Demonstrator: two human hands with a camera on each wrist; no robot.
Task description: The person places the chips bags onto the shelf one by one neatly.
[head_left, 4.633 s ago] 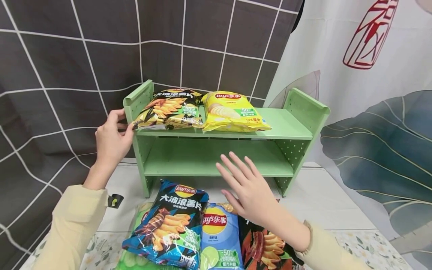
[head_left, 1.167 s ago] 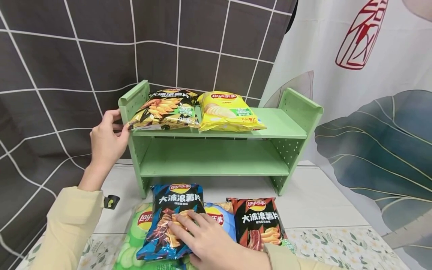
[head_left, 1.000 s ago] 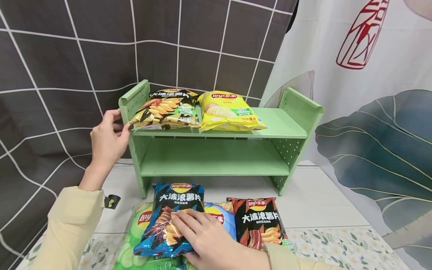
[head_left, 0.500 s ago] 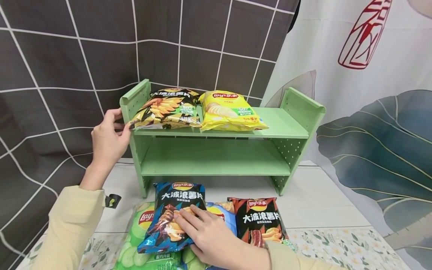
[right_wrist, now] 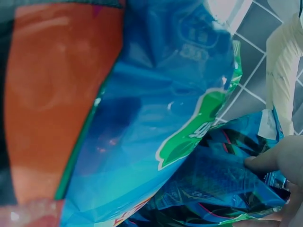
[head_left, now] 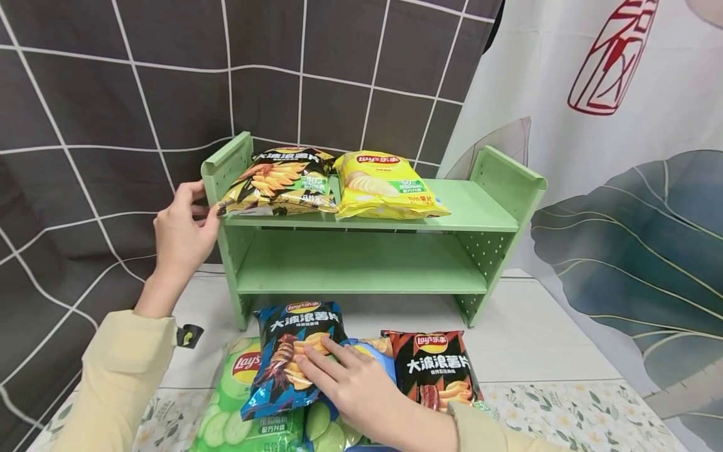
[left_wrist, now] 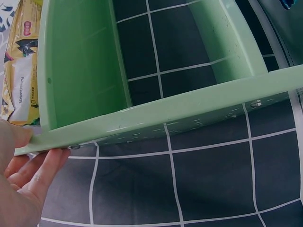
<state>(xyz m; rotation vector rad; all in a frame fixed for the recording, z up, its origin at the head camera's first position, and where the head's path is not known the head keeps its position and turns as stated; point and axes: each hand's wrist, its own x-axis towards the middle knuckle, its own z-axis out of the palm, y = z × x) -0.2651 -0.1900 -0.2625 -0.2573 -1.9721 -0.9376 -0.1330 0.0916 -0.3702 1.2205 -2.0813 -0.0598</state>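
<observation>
At the left end of the green two-tier shelf [head_left: 361, 260], my left hand [head_left: 183, 232] grips the upright side panel [left_wrist: 156, 109], thumb and fingers on opposite sides of it in the left wrist view. My right hand [head_left: 367, 395] holds a dark blue potato chip bag [head_left: 282, 351] by its right part. In the right wrist view the thumb [right_wrist: 265, 161] presses one face of that bag, with other fingers at its far side. The bag is tilted above a green chip bag [head_left: 226, 408] and a light blue chip bag [head_left: 386, 358], which my hand partly hides.
On the upper tier lie a black and gold chip bag [head_left: 282, 179] and a yellow chip bag [head_left: 390, 182], side by side. A black and red chip bag [head_left: 432, 358] lies on the table right of my right hand. A dark gridded curtain [head_left: 350, 63] hangs behind the shelf.
My right hand came down from above the bags and took hold of the dark blue chip bag, which has since turned and risen slightly. The left hand stays on the shelf panel.
</observation>
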